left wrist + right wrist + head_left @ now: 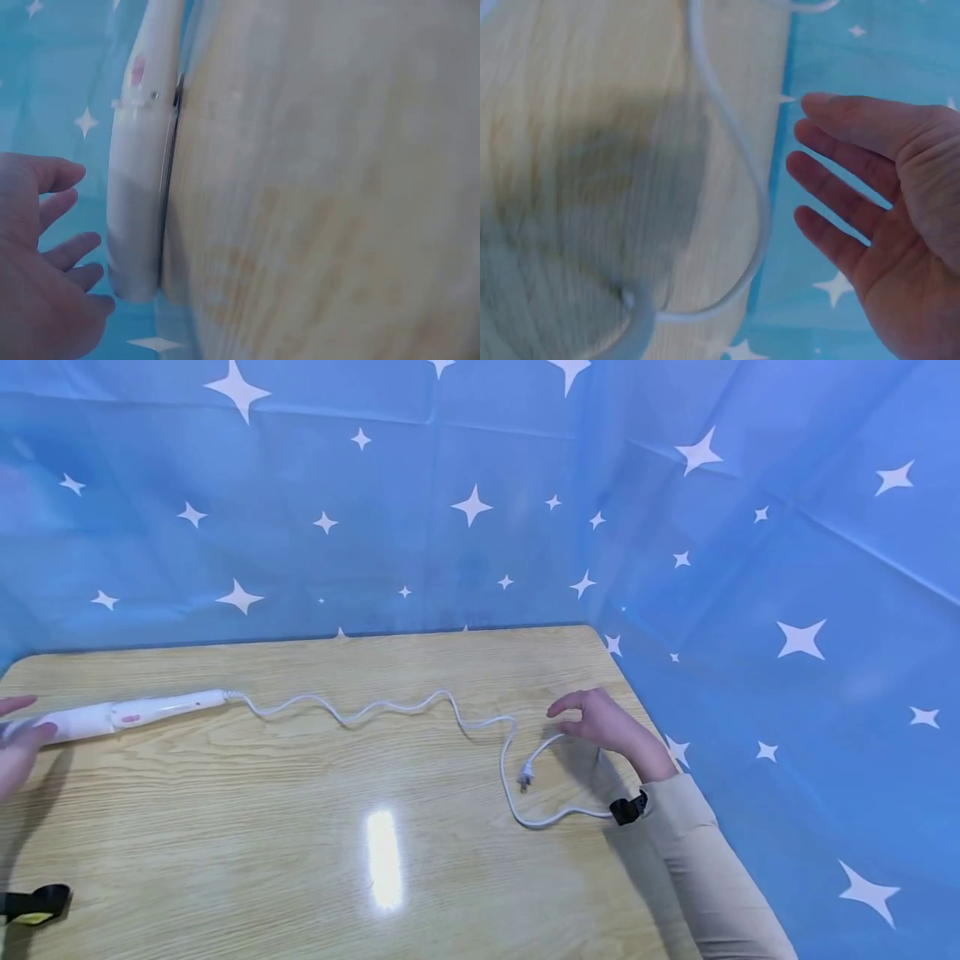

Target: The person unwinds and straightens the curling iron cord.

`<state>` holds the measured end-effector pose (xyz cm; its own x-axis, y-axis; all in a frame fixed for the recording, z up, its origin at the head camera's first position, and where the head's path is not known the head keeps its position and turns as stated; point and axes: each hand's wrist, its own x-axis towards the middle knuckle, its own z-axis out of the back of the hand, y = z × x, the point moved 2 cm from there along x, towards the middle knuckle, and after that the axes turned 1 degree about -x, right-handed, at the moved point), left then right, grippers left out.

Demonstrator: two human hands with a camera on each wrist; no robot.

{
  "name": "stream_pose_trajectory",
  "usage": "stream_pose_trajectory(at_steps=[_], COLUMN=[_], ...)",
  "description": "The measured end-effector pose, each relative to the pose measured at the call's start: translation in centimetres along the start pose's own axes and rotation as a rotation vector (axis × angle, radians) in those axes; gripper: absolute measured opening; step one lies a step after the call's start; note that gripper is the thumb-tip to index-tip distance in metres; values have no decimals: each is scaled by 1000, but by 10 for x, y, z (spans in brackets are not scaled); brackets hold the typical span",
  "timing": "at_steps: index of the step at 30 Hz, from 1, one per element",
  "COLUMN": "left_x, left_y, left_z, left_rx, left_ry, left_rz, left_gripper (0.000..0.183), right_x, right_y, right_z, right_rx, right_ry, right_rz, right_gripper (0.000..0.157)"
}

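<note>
A white hair iron (150, 708) with a small pink button lies at the left of the table. My left hand (17, 764), cut off by the head view's edge, has its thumb and fingers spread about the iron's wide end. In the left wrist view, the fingers (71, 251) are apart from the body and hold nothing. A white cord (390, 706) runs in waves from the iron's handle to the right. Over the cord's far end hovers my right hand (607, 722), its fingers loosely bent and empty. The plug (527, 774) lies just left of that hand.
The wooden table (262, 843) has rounded far corners. A blue curtain with white stars (420, 543) hangs behind it and along the right side. Black wrist devices (628, 808) show on both arms. A bright light reflection falls on the table's middle.
</note>
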<state>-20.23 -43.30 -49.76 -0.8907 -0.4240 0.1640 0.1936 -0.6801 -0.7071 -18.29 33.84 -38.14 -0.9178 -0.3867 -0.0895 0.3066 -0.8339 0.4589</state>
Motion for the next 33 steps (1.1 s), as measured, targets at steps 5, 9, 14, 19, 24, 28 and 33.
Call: stream_pose_trajectory(at_steps=[5,9,14,19,24,28,33], left_x=[-34,-53,-64,-66,-71,-77,-84], left_y=[-53,-87,-96,-90,-87,-92,-101], left_z=[8,18,21,15,7,0,-4], left_rx=[1,-11,-103,-10,16,-7,-16], left_ry=[7,67,101,183,212,227,231], left_rz=[-43,-80,-158,-177,-221,-215,-252], left_gripper=[54,55,52,55,56,55,52], right_x=[-1,0,9,19,30,35,42], right_y=[-9,-18,-34,-53,-68,-79,-83], right_z=[-4,-7,-7,-2,0,-3,-9], right_rx=[-106,-137,-136,-49,13,-19,-58], right_ry=[60,45,-86,-231,-329,-403,-404], right_rz=[10,18,-11,-110,-183,-221,-292], right_gripper=[18,15,13,18,20,19,26])
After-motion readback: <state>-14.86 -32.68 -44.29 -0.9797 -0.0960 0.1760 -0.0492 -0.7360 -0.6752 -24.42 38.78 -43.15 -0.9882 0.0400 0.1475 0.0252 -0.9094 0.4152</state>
